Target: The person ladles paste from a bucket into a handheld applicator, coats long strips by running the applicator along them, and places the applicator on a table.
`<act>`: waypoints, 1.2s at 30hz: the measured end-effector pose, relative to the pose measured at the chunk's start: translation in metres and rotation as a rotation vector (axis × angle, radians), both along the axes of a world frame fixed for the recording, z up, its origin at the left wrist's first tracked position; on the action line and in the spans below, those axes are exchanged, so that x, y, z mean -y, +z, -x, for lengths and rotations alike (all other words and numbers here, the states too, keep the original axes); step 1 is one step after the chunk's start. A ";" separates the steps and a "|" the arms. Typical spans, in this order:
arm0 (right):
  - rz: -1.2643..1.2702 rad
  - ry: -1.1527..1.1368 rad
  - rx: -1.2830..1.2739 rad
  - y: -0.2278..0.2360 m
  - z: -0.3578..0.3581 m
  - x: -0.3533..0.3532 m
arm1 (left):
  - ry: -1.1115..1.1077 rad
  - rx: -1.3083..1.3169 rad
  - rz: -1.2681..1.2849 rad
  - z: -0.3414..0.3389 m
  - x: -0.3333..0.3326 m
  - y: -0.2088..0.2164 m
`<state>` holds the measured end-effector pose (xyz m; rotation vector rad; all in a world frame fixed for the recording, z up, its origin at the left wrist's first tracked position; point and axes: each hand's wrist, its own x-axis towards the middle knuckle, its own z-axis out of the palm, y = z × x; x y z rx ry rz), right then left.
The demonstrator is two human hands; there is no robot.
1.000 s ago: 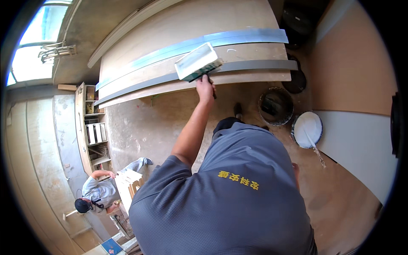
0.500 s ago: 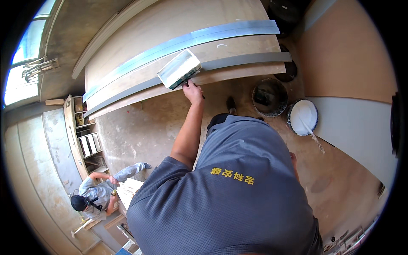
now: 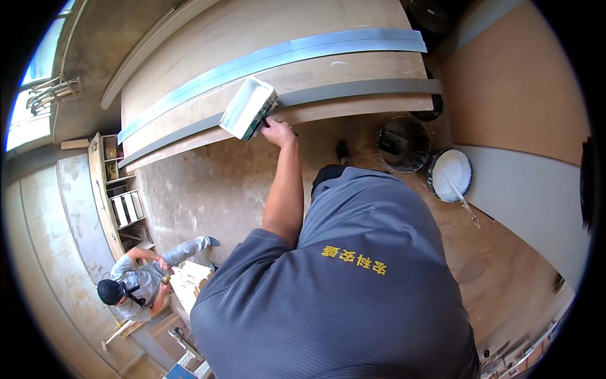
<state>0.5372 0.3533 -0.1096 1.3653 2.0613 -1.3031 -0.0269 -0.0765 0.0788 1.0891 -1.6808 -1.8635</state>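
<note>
My left hand (image 3: 278, 133) is closed around the handle of a white, open box-shaped tool (image 3: 250, 107), coated white inside with dark, smeared edges. The tool hangs tilted over the near edge of a large wooden board (image 3: 379, 66); whether it touches the board I cannot tell. Two long strips lie across the board: a shiny bluish-grey strip (image 3: 303, 48) farther off and a matte grey strip (image 3: 366, 90) nearer, partly behind the tool. My right hand is out of sight behind my body.
At right on the floor stand a dark, stained bucket (image 3: 416, 158) and a bucket of white liquid (image 3: 456, 169) with a stick in it. Large panels (image 3: 527, 180) lie farther right. A co-worker (image 3: 142, 281) sits at lower left, beside shelves (image 3: 120, 189), handling pale pieces.
My left hand and the tool have shifted slightly left and toward me, and the tool's tilt has changed. A bit of my right hand showed beside my body before and is now hidden.
</note>
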 end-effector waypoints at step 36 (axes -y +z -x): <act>0.323 0.792 -0.550 0.339 0.512 0.215 | -0.375 -0.167 -0.611 0.010 0.021 0.080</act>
